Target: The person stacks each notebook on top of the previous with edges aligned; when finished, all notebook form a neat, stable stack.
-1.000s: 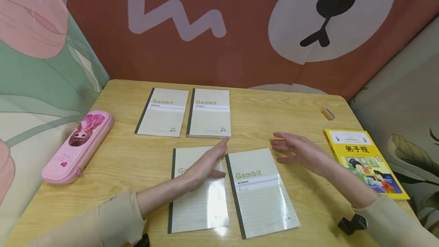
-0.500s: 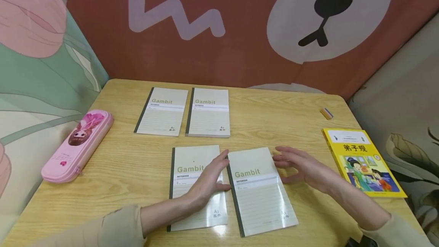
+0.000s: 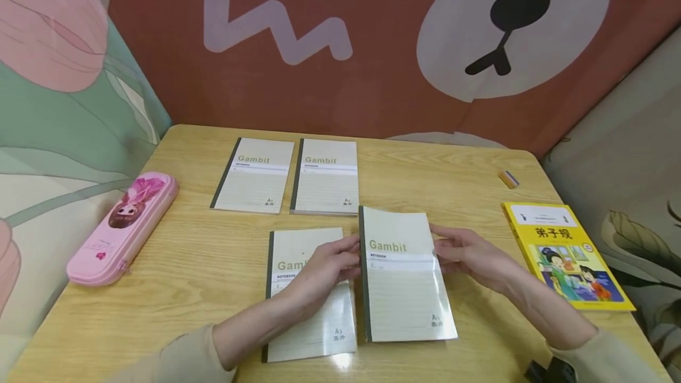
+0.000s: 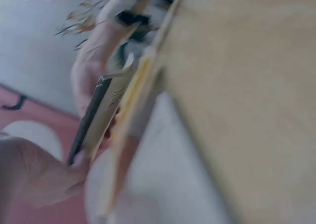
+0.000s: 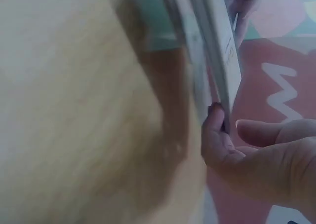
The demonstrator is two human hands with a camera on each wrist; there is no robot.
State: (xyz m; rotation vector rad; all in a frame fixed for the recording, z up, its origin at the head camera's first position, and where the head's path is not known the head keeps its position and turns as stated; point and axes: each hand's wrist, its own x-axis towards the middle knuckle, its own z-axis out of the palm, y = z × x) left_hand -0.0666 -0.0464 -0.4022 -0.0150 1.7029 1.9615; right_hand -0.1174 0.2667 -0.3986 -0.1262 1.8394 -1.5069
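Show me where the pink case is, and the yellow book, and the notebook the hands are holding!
Pink case [image 3: 122, 229]: head view, middle of its top side.
Yellow book [image 3: 569, 256]: head view, middle of its front cover.
Held notebook [image 3: 404, 282]: head view, middle of its front cover.

It looks like a study corner: pencil case [image 3: 123, 229] left of the left hand [image 3: 323, 272], illustrated book [image 3: 568, 256] right of the right hand [image 3: 470, 254], wood-grain desk [image 3: 204, 265] below, cartoon-printed backdrop [image 3: 383, 90] beyond.
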